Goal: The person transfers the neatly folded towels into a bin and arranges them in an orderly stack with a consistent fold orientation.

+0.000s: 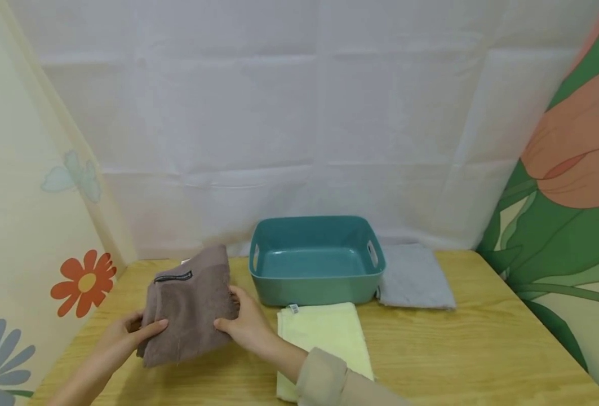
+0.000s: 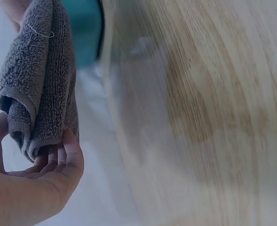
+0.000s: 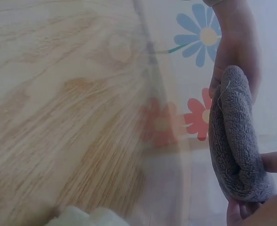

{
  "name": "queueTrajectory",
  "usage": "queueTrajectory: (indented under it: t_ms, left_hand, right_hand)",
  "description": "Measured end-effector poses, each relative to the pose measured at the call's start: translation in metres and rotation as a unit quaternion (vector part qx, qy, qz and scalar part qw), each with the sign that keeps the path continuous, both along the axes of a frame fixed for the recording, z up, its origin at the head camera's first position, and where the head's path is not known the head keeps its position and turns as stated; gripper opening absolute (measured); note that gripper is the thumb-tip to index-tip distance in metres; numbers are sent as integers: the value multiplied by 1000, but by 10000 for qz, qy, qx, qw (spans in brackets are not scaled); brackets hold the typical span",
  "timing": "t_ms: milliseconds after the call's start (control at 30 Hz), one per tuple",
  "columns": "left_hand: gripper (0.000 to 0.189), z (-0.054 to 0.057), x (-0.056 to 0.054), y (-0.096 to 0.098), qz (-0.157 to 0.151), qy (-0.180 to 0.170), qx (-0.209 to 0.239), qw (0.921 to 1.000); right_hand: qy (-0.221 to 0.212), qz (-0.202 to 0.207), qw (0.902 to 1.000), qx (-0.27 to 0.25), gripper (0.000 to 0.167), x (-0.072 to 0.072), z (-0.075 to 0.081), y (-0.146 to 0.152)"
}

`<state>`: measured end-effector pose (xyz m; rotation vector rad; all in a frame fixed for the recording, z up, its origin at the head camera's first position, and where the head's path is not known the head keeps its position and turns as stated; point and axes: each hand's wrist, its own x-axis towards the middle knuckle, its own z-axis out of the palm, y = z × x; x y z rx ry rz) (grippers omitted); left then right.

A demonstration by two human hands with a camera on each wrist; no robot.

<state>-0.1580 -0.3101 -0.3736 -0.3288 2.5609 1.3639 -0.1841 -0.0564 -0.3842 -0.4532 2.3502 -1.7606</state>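
Both hands hold a folded brown-grey towel point(image 1: 192, 316) up over the left part of the table. My left hand point(image 1: 134, 335) grips its left edge, thumb on the near face and fingers behind. On the opposite edge, my right hand point(image 1: 248, 324) pinches the cloth between thumb and fingers. A dark strip with a zipper-like look marks the towel's upper face. In the left wrist view the towel point(image 2: 39, 80) shows its stacked folds, with the left hand point(image 2: 39, 183) around the lower end. The right wrist view shows the towel point(image 3: 237, 136) edge-on, held at both ends.
A teal basket point(image 1: 316, 290) with handle holes stands at the back middle of the wooden table point(image 1: 431, 355). A pale yellow folded towel point(image 1: 324, 332) lies in front of it, partly under the right forearm. A light grey towel point(image 1: 416, 276) lies to the basket's right.
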Motion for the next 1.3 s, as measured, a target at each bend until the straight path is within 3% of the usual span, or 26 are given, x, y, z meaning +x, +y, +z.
queueTrajectory:
  t_ms: [467, 900, 1300]
  left_hand:
    - [77, 8, 13, 15, -67, -34, 203, 9998]
    - [79, 11, 22, 26, -278, 89, -93, 9995]
    - [78, 11, 26, 43, -330, 78, 68, 9994]
  right_hand:
    - [-176, 294, 9978, -565, 62, 11, 4, 21]
    - [-327, 172, 9949, -943, 65, 23, 4, 36]
    - [-593, 70, 9916, -1147, 64, 30, 1, 60]
